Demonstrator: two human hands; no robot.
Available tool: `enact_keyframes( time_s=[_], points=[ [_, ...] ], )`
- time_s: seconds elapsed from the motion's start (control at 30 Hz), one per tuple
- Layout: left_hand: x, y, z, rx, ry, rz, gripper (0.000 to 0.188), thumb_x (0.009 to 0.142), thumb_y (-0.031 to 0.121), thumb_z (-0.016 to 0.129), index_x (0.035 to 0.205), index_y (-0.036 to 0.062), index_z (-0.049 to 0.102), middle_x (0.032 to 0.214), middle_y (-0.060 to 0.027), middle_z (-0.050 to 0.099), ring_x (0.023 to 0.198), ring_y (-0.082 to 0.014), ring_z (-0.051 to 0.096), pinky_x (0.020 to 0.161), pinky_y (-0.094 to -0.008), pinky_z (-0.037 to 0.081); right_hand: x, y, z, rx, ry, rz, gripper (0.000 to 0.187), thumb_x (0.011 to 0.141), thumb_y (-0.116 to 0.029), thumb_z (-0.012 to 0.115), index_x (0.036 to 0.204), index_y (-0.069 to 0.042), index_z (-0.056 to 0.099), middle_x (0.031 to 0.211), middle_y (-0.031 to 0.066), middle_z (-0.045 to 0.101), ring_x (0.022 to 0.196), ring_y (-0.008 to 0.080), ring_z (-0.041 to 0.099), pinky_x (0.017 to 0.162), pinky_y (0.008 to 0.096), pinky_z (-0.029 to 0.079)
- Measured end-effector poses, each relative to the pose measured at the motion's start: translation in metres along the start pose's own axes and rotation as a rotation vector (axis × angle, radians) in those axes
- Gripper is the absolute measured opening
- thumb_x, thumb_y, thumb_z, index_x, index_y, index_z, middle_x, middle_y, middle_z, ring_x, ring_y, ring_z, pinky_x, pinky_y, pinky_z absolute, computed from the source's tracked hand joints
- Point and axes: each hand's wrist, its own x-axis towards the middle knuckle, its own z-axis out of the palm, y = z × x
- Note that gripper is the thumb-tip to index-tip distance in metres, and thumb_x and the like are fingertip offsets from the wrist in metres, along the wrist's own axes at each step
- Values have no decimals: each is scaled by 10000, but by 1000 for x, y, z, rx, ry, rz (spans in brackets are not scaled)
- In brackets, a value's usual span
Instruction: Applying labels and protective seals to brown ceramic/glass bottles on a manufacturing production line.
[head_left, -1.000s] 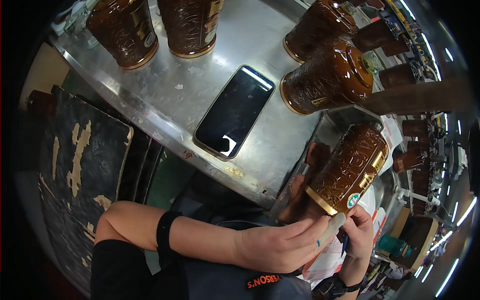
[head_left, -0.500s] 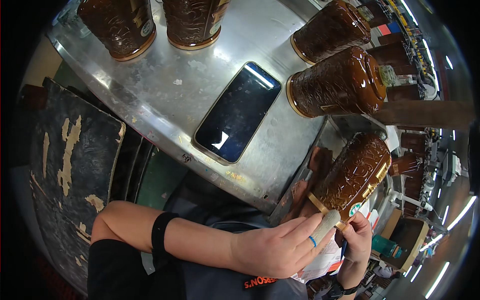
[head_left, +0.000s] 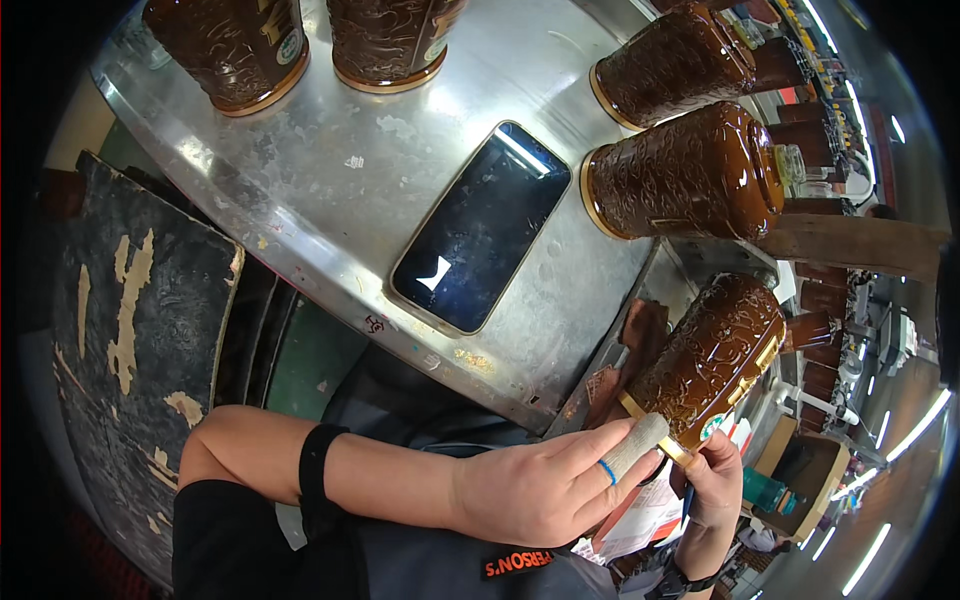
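A glossy brown embossed jar with a gold rim leans at a slant on the right, its rim toward me. My left hand reaches across, fingers together, a grey-wrapped finger pressed against the gold rim. A blue ring circles another finger. My right hand is closed at the rim's other side, thumb and finger beside a round green-and-white sticker. A slim dark blue stick shows beside the right hand; what it is, I cannot tell.
A phone lies on the metal table. More brown jars stand at the right and far left. A worn black board is at the left; a wooden bar and cardboard box are at the right.
The view has shifted slightly. My left hand's wrapped finger has moved a little along the jar's rim; the right hand stays at the rim beside the sticker.
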Motion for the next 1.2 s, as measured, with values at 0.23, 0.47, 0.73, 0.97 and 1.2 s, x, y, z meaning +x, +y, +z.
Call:
enact_keyframes(
  time_s=[0.23,0.47,0.73,0.97,1.2],
  points=[
    [-4,-3,3,17,20,-12,427,822,144,639,1187,-77,634,1117,-189,660,1039,-310,630,842,-310,563,0,-6,2,-14,19,64,273,812,-237,817,871,-57,620,785,2,651,591,45,549,525,177,429],
    [-13,-2,7,-32,-35,-60,447,825,141,664,1198,-99,609,1141,-224,638,1052,-319,617,850,-330,556,1,-4,1,-22,-12,54,218,833,-204,796,880,-76,625,802,-24,638,611,32,533,527,177,410],
    [-24,-8,15,-33,-99,-176,702,742,123,725,1336,-129,447,1247,-259,577,1119,-347,555,948,-381,493,2,-4,-1,-8,-42,26,175,852,-163,773,894,-69,632,810,-30,635,645,32,532,562,183,414],
    [-15,-16,-6,2,-24,-170,531,711,143,733,1188,-49,598,1259,-140,596,1168,-372,541,973,-422,481,3,-6,-1,-49,-84,-22,177,881,-148,738,920,-11,633,937,29,656,811,111,607,743,267,504],
    [-6,-1,6,45,-32,91,392,836,145,610,1184,-29,653,1159,-173,643,1144,-331,601,927,-364,542,3,-5,-2,-58,-104,-15,207,887,-155,728,940,16,622,942,61,654,816,152,625,728,304,528]
  ],
)
